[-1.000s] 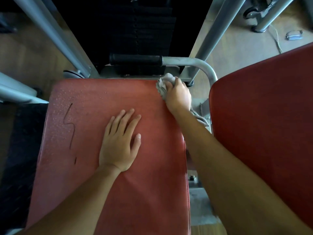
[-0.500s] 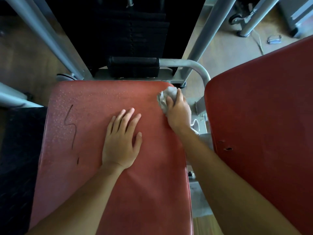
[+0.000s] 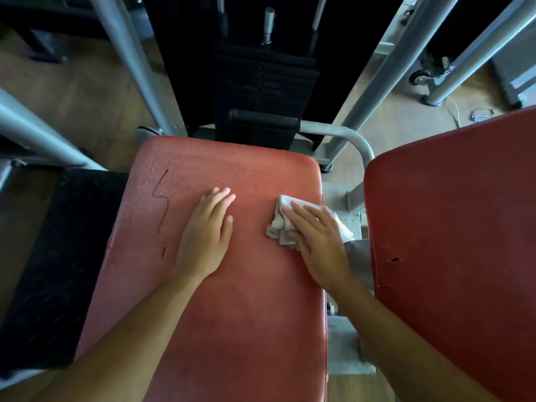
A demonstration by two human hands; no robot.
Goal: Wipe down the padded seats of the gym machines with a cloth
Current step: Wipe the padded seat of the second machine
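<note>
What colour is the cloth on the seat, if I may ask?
The cloth is pale grey, clearest in the head view.

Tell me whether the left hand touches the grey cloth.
Apart: head view shows bare red padded seat between left hand and crumpled grey cloth.

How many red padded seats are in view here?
2. The middle pad lies under the cloth; the right pad stands beside it, partly cut off. Others may be out of view.

Padded seat [image 3: 232,314], red, centre of frame. Droplets speckle its upper part; dark squiggle mark [image 3: 161,198] at its left. Lying on it: left grip [image 3: 206,236], flat, fingers straight, mid-frame; crumpled grey cloth [image 3: 278,224] at the seat's right edge, right grip [image 3: 316,245] pressing flat on top.
</note>
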